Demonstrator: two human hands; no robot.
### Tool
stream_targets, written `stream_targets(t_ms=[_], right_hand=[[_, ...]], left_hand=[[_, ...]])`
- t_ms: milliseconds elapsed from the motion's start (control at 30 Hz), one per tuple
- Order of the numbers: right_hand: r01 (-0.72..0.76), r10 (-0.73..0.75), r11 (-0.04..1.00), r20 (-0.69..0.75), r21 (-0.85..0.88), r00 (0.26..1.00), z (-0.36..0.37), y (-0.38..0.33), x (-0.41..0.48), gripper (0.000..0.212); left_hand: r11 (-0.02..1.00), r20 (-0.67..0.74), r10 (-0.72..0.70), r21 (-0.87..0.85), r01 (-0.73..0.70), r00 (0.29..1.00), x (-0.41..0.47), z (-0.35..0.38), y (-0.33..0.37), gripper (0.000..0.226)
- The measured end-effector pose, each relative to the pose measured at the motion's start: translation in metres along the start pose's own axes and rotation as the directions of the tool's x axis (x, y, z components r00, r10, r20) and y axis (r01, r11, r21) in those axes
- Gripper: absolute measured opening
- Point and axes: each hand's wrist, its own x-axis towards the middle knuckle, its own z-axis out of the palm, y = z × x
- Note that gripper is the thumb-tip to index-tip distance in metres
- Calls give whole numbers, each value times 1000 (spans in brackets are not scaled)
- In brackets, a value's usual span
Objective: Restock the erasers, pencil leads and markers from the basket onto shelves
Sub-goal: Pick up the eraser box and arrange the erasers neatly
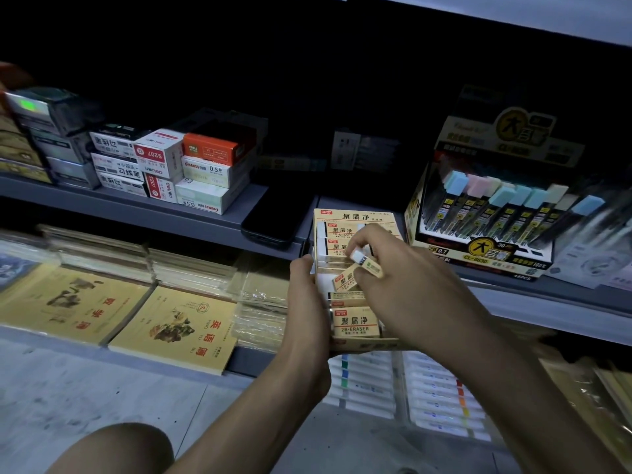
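Observation:
A yellow eraser display box point(355, 217) juts out past the front edge of the grey shelf point(191, 213), holding several yellow 2B erasers point(355, 323). My left hand point(306, 302) grips the box's left side. My right hand point(407, 285) hovers over the box and pinches one eraser point(367, 263) in its yellow sleeve, with the white end showing. Another eraser point(345, 280) lies tilted just below it. A pencil lead display box point(485, 230) with pastel-capped tubes stands to the right on the same shelf. No basket is in view.
A dark phone point(273, 217) lies on the shelf left of the eraser box. Stacked small boxes point(191, 172) fill the shelf's left part. Yellow exercise books point(174, 326) lie on the lower shelf, with white marker boxes point(427, 398) below my hands. My knee point(116, 449) shows at the bottom.

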Motion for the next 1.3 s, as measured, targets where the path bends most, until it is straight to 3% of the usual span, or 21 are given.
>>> stream_targets(t_ms=[167,233,367,533,700,933,1300], right_hand=[[51,-44,998,151,-39,988,-15,7,4,6],[66,-58,997,187,-38,981,-21,11,6,11],[18,-30,995,126,97,992,-20,15,10,10],[-49,40,992,80,115,996,-17,19,16,17],[-105,76,979,166,172,983,-31,25,20,9],[-37,23,998,251,52,968,-29,19,34,13],[75,-60,990,125,-118,990,-13,20,37,23]], left_hand=[[1000,2,13,-6,-13,1000,0,1,0,61],[1000,7,15,-9,-14,1000,0,1,0,62],[1000,3,21,-5,-21,1000,0,1,-1,63],[1000,5,17,14,-17,1000,0,0,-3,62],[1000,6,6,18,-6,1000,1,-1,-3,65],[1000,-2,-11,22,11,1000,2,-2,-4,63],[1000,-3,-3,21,3,1000,3,-3,-3,63]])
